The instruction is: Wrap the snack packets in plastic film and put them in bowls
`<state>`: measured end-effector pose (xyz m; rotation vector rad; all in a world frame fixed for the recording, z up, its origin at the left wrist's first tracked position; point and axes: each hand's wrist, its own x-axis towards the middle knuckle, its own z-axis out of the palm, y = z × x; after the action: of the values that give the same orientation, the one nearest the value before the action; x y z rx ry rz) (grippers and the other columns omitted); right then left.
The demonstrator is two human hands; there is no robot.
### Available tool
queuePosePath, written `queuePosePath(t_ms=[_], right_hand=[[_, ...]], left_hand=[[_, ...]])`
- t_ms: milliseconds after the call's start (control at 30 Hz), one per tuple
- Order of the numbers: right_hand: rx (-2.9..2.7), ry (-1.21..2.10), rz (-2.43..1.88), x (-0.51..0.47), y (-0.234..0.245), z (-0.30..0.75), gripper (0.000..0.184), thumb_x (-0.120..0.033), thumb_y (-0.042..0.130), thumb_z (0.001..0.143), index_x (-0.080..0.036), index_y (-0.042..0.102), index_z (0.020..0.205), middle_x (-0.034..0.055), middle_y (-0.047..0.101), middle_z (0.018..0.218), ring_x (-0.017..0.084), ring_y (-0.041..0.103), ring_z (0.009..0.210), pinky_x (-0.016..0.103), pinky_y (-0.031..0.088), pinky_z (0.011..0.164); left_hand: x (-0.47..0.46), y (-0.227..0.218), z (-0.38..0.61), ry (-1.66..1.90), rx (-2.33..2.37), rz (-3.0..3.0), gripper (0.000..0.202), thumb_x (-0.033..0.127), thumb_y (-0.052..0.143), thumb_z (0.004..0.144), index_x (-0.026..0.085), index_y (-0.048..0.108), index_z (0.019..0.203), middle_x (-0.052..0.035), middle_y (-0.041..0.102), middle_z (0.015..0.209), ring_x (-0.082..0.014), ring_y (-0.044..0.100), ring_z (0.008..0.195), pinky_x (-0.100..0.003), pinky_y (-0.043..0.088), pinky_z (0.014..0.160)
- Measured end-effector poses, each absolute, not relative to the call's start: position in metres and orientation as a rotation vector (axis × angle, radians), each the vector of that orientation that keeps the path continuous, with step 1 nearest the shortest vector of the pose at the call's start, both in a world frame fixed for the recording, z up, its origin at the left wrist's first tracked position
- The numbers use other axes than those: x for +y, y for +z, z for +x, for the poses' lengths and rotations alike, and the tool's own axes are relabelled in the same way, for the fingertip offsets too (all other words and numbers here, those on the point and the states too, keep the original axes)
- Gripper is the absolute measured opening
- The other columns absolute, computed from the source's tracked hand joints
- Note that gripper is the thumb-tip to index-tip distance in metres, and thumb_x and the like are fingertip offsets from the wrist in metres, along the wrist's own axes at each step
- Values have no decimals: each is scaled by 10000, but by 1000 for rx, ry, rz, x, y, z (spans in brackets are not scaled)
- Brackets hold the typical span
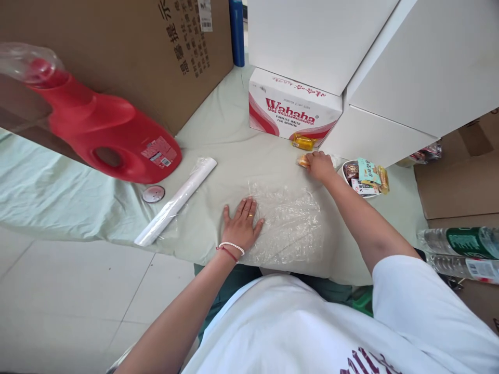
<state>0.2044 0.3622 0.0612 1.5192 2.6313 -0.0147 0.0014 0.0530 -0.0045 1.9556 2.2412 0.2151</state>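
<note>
My left hand [240,226] lies flat with its fingers spread at the left edge of a crinkled sheet of clear plastic wrap [290,223]. Farther up and to the right, my right hand [320,165] has its fingers closed on a small orange-yellow wrapped snack [303,161] resting on the cloth. Just beyond it, a yellow packet [303,141] leans at the foot of the white and red Wahaha box [294,106]. Beside my right wrist sits a white bowl [345,179] holding several packaged snacks, including one with a light green label [368,171].
Left of the wrap lies a white roll in clear film [177,202], near a round pinkish disc [153,194]. A large red jug [113,130] stands before a cardboard box [128,57]. White cabinets [405,67] border the back right; plastic bottles [463,254] lie far right.
</note>
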Motion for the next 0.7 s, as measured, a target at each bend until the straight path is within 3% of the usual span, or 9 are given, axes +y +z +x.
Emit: queuePosePath(t_ms=[67,167,233,300,400,533,600,700], right_hand=[[2741,-276,1662,350,66,215,382,-319,603,868,-152,701,1198,200,693,1213,388,547,1246,533,436,1050],[2664,-1328,1941,328,77,228,369,-439,543,859,-196,702,1087,107,733,1068,293,645,1053,417,528,900],[2361,-2058,1896,308,84,229,379,-503,542,838,-212,683,1036,79,742,1016,246,676,928,357,552,775],[2048,-2378,1766,283,86,224,376,-522,605,794,-202,681,977,97,754,1000,236,686,860,326,550,687],[1869,-2292,1586,243,78,210,356,-500,667,780,-168,717,898,120,768,921,234,688,795,293,530,617],[2197,-1694,1408,206,61,198,342,-505,641,889,-188,740,805,56,727,756,198,647,705,264,480,599],[2460,-1205,1436,196,59,200,333,-475,589,964,-198,748,867,64,736,859,194,645,742,274,469,650],[2711,-672,1497,183,62,205,353,-476,542,1021,-212,726,1167,122,694,1214,224,660,885,317,480,747]], left_hand=[[53,-4,2,217,2238,1951,690,531,260,1068,216,226,1681,-103,264,1734,-305,236,1620,-687,26,1286],[53,-4,2,232,2236,1945,685,517,258,1070,207,229,1680,-111,274,1731,-304,238,1619,-683,9,1287],[53,-4,2,253,2233,1945,683,514,253,1073,200,234,1679,-118,275,1729,-295,252,1614,-677,-11,1288],[53,-5,2,280,2228,1946,684,523,252,1073,201,241,1677,-123,273,1728,-288,265,1610,-673,-28,1286],[53,-6,2,310,2223,1941,695,538,260,1069,199,243,1676,-136,272,1727,-293,280,1604,-678,-34,1282],[53,-4,2,310,2226,1928,695,516,267,1067,185,243,1677,-154,267,1726,-297,280,1604,-665,-32,1287],[53,-3,2,309,2222,1932,685,496,255,1070,179,244,1677,-153,264,1727,-290,275,1606,-658,-38,1289],[53,-3,2,318,2216,1933,674,476,242,1072,175,249,1675,-150,271,1726,-287,273,1607,-662,-40,1288]])
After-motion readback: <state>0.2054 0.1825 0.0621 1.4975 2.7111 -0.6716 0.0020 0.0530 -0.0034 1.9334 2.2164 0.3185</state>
